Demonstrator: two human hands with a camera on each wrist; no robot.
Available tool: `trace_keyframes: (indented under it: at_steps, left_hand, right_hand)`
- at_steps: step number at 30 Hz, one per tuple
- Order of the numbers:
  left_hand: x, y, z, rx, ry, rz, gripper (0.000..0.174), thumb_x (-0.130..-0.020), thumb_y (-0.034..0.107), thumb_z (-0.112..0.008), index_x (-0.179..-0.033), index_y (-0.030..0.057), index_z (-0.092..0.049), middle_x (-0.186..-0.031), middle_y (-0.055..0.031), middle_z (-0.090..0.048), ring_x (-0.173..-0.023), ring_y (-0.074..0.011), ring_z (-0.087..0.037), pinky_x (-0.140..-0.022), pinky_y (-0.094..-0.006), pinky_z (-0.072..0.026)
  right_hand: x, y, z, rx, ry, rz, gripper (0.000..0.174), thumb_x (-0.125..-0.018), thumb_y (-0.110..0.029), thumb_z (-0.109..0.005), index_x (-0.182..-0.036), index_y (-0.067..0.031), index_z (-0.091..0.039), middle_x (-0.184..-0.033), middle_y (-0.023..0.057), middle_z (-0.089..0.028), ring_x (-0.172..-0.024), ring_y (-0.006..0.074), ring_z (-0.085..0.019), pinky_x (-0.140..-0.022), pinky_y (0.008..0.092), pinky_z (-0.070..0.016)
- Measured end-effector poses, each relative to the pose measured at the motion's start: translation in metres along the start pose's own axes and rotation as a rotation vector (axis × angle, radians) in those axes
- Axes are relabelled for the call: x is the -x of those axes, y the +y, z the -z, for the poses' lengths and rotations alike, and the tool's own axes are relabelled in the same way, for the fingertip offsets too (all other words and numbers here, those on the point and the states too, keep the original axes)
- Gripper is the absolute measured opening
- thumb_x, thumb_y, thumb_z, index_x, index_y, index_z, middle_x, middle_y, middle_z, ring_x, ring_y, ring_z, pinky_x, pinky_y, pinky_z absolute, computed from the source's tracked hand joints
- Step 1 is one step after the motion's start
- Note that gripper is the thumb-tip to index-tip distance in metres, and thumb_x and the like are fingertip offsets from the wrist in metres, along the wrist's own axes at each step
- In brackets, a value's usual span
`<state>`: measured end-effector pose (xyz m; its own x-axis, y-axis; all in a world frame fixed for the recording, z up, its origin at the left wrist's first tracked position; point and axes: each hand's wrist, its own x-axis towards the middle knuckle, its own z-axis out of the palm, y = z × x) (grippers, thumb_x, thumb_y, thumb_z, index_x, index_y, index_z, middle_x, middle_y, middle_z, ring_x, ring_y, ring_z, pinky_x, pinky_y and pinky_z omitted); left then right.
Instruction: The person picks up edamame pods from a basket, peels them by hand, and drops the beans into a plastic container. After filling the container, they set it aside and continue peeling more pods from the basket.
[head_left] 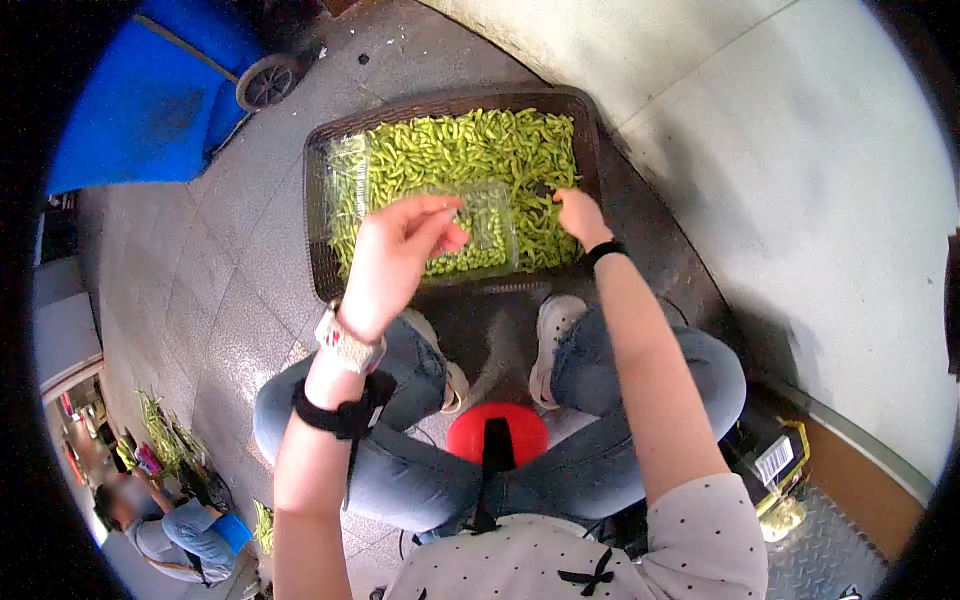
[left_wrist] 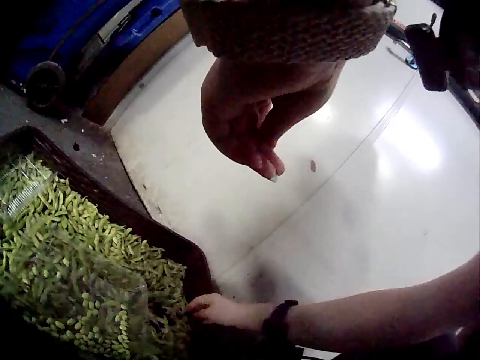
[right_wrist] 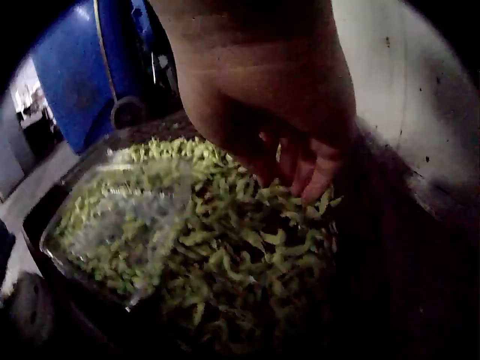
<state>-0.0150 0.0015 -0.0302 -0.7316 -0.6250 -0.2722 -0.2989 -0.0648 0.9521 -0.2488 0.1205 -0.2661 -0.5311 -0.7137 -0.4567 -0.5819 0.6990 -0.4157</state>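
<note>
Green bean pods (head_left: 470,145) fill a dark woven basket (head_left: 316,215) on the floor. A clear plastic box (head_left: 512,225) with shelled green beans (head_left: 470,262) sits on the pods at the front. My left hand (head_left: 405,245) hovers over the box's left side, fingers loosely bent; nothing shows between them in the left wrist view. At the basket's right side my right hand (head_left: 582,216) reaches down, its bent fingertips (right_wrist: 319,184) among the pods. Whether they pinch a pod I cannot tell. Another clear plastic container (head_left: 348,180) lies at the basket's left.
A pale wall (head_left: 800,150) rises just right of the basket. A blue cart (head_left: 150,100) with a wheel (head_left: 268,83) stands back left. Below me is a red stool (head_left: 465,435). A seated person (head_left: 180,535) is at the lower left, beside a heap of green stalks (head_left: 170,435).
</note>
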Motion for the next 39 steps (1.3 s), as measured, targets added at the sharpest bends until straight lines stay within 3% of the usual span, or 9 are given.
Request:
trace_keyframes:
  at_steps: [6, 13, 18, 22, 25, 26, 31, 35, 39]
  left_hand:
    - [-0.004, 0.011, -0.002, -0.135, 0.004, 0.234, 0.011, -0.077, 0.009, -0.06, -0.075, -0.0012, -0.058, -0.056, -0.0022, -0.056, -0.047, -0.0054, -0.051, -0.042, -0.0181, -0.0388]
    - [-0.007, 0.005, -0.003, -0.339, 0.066, 0.258, 0.046, -0.085, 0.029, -0.049, -0.047, 0.0032, -0.047, -0.039, 0.0023, -0.038, -0.038, -0.0043, -0.035, -0.037, -0.022, -0.0273]
    - [-0.011, 0.003, -0.01, -0.129, 0.063, 0.251, 0.016, -0.083, 0.013, -0.052, -0.072, 0.0024, -0.057, -0.047, -0.0004, -0.046, -0.042, -0.0069, -0.043, -0.04, -0.0221, -0.033]
    - [-0.012, -0.019, -0.021, -0.187, 0.199, -0.138, 0.014, -0.083, 0.013, -0.053, -0.078, 0.001, -0.058, -0.051, -0.002, -0.051, -0.045, -0.0089, -0.047, -0.043, -0.0229, -0.0361]
    - [-0.007, 0.006, 0.002, -0.365, -0.139, 0.397, 0.025, -0.083, 0.021, -0.052, -0.07, 0.0007, -0.06, -0.052, -0.0033, -0.052, -0.047, -0.0087, -0.047, -0.045, -0.0233, -0.0367]
    - [-0.007, 0.017, 0.001, -0.398, -0.142, 0.418, 0.035, -0.084, 0.027, -0.051, -0.061, 0.0015, -0.06, -0.05, -0.0042, -0.051, -0.047, -0.0082, -0.046, -0.045, -0.0229, -0.036]
    - [-0.004, -0.006, -0.005, -0.144, 0.047, 0.096, 0.013, -0.082, 0.013, -0.053, -0.088, 0.002, -0.059, -0.067, -0.0021, -0.056, -0.052, -0.0067, -0.049, -0.048, -0.0195, -0.0379]
    - [-0.008, -0.005, -0.015, -0.192, 0.189, -0.065, 0.026, -0.078, 0.004, -0.056, -0.104, 0.003, -0.052, -0.078, -0.0049, -0.059, -0.063, -0.0112, -0.055, -0.058, -0.0211, -0.0437]
    - [-0.006, -0.008, -0.006, -0.186, -0.085, 0.059, 0.022, -0.08, 0.005, -0.053, -0.101, 0.003, -0.053, -0.079, -0.0059, -0.059, -0.068, -0.0108, -0.056, -0.061, -0.0215, -0.0442]
  right_hand:
    - [-0.044, -0.021, -0.03, -0.06, 0.0, 0.028, 0.037, -0.084, -0.014, -0.045, -0.12, -0.0073, -0.039, -0.104, 0.0164, -0.054, -0.08, 0.0289, -0.056, -0.068, 0.038, -0.0459]
    - [-0.089, -0.046, -0.07, 0.031, 0.247, -0.1, 0.042, -0.081, -0.026, -0.052, -0.114, -0.0019, -0.04, -0.108, 0.0174, -0.048, -0.083, 0.0331, -0.055, -0.069, 0.0413, -0.0478]
    - [-0.089, -0.044, -0.062, -0.151, 0.082, -0.261, 0.034, -0.081, -0.026, -0.053, -0.102, -0.0013, -0.045, -0.086, 0.0173, -0.055, -0.074, 0.0344, -0.056, -0.064, 0.0422, -0.0459]
    - [-0.096, -0.019, -0.071, -0.226, 0.053, -0.201, 0.023, -0.078, -0.019, -0.053, -0.093, -0.0019, -0.05, -0.079, 0.0163, -0.056, -0.074, 0.032, -0.055, -0.064, 0.0402, -0.0437]
    - [-0.086, -0.017, -0.064, -0.212, -0.038, -0.166, 0.019, -0.076, -0.017, -0.053, -0.086, -0.0005, -0.052, -0.079, 0.0142, -0.055, -0.073, 0.0294, -0.053, -0.062, 0.0386, -0.0431]
    - [-0.082, -0.019, -0.06, -0.162, -0.094, -0.17, 0.02, -0.077, -0.017, -0.053, -0.088, 0.0001, -0.051, -0.078, 0.0139, -0.054, -0.069, 0.0282, -0.052, -0.059, 0.0384, -0.0437]
    - [-0.082, -0.013, -0.059, 0.025, -0.267, -0.226, 0.024, -0.075, -0.017, -0.056, -0.088, 0.0031, -0.053, -0.084, 0.0146, -0.057, -0.068, 0.0293, -0.054, -0.058, 0.0366, -0.0469]
    - [-0.075, -0.009, -0.059, -0.091, 0.297, -0.009, 0.014, -0.076, -0.007, -0.051, -0.089, -0.0029, -0.056, -0.096, 0.0121, -0.056, -0.075, 0.0286, -0.057, -0.063, 0.0369, -0.0483]
    - [-0.089, -0.019, -0.065, -0.045, 0.265, -0.003, 0.014, -0.077, -0.009, -0.054, -0.09, -0.006, -0.057, -0.099, 0.0115, -0.055, -0.079, 0.0279, -0.056, -0.066, 0.038, -0.0475]
